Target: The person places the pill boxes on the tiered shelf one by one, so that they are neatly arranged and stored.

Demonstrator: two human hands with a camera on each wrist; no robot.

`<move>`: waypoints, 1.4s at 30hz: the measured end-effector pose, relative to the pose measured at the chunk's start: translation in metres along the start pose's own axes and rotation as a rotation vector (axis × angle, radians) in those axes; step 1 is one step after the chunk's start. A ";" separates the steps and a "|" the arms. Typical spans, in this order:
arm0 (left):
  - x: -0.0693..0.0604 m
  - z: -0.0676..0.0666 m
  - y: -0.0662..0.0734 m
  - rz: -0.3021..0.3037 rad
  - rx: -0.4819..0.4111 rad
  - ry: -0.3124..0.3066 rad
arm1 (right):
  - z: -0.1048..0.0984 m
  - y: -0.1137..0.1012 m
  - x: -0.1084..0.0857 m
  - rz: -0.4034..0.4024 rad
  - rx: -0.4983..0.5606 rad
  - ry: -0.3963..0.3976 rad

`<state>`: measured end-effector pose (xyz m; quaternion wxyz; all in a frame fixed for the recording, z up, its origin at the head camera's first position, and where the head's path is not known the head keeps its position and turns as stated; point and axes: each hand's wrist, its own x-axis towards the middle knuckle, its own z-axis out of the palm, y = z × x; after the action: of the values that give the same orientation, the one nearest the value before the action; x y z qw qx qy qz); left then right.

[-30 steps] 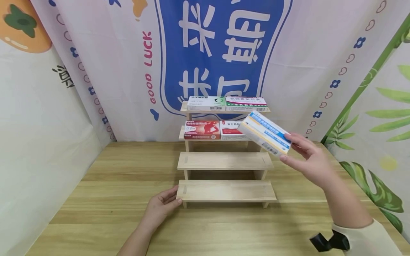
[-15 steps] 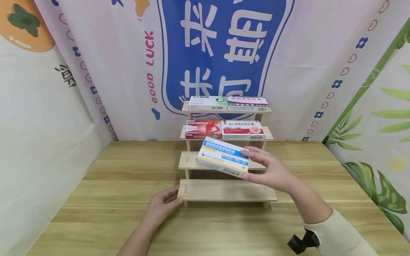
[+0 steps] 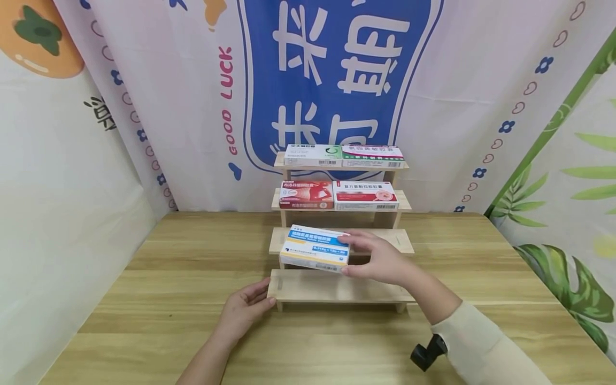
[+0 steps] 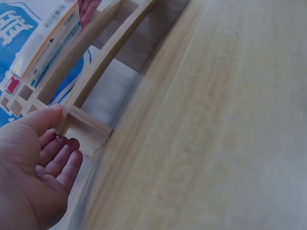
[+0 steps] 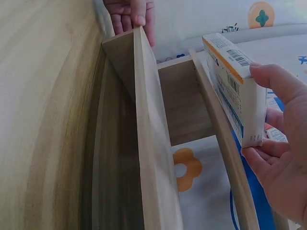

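Observation:
My right hand (image 3: 382, 259) pinches the right end of a white, blue and yellow medicine box (image 3: 315, 247), thumb at the front edge and fingers at the back. The box is tilted over the second-lowest step of the wooden tiered stand (image 3: 394, 239). In the right wrist view, the box (image 5: 235, 86) is near that step's edge; whether they touch I cannot tell. My left hand (image 3: 245, 310) grips the left end of the lowest step. In the left wrist view, that hand (image 4: 41, 163) has its thumb on the board's edge and its fingers curled below.
A red box (image 3: 306, 194) and a white-and-red box (image 3: 366, 195) lie side by side on the third step. Above them, on the top step, are a white-and-green box (image 3: 313, 155) and a white, pink and green box (image 3: 372, 156). A printed curtain (image 3: 443, 107) hangs behind the wooden table (image 3: 192, 256).
My right hand has carried the medicine box left and down, from right of the upper steps to the second-lowest one. The left hand stays on the lowest step.

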<state>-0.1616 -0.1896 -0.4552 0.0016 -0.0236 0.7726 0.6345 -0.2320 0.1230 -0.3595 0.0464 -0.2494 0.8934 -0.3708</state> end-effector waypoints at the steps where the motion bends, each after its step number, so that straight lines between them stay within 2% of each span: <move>1: 0.000 0.000 0.000 0.001 0.001 -0.001 | 0.000 0.001 0.002 0.004 -0.009 -0.002; 5: -0.001 0.000 0.000 0.008 0.012 -0.001 | 0.001 0.004 0.007 0.016 -0.044 -0.014; 10: -0.001 0.001 0.000 0.012 0.012 0.002 | 0.003 0.005 0.010 0.026 -0.035 -0.006; 24: 0.001 0.001 -0.001 0.025 0.005 0.002 | 0.016 0.003 0.011 0.021 -0.032 0.171; 29: 0.000 0.000 -0.001 0.027 0.005 0.002 | 0.018 0.000 0.010 0.014 -0.021 0.202; 36: -0.001 0.000 0.001 0.028 -0.004 -0.004 | 0.018 0.001 0.007 0.031 -0.020 0.203; 39: 0.000 -0.002 0.002 0.027 0.021 0.002 | 0.014 0.006 0.003 0.031 -0.011 0.222; 42: 0.001 -0.009 0.006 0.030 0.049 0.004 | 0.005 0.013 -0.005 -0.011 0.013 0.263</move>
<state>-0.1623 -0.1969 -0.4476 -0.0090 -0.0131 0.7883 0.6151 -0.2315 0.1306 -0.3725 -0.0714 -0.2033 0.8880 -0.4062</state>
